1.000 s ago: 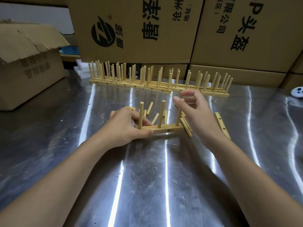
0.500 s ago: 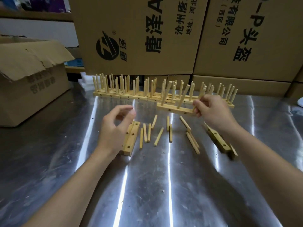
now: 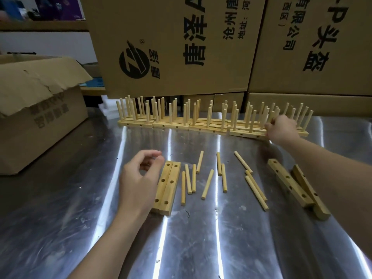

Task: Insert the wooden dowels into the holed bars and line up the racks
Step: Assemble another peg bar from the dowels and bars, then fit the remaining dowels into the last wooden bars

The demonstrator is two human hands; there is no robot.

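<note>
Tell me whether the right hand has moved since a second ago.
Yes. The right hand went from the loose wooden dowels out to the row of pale wooden dowel racks by the brown cardboard boxes, gripping one rack.

Your right hand (image 3: 281, 128) grips the rack (image 3: 247, 134) at the row's right end. Your left hand (image 3: 141, 178) hovers loosely curled — empty — just beside two holed bars (image 3: 172, 190), loose dowels (image 3: 207, 184) scattered alongside.

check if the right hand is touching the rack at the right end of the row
Touching. The head view shows the right hand with its fingers curled round the rack, no gap between them.
</note>
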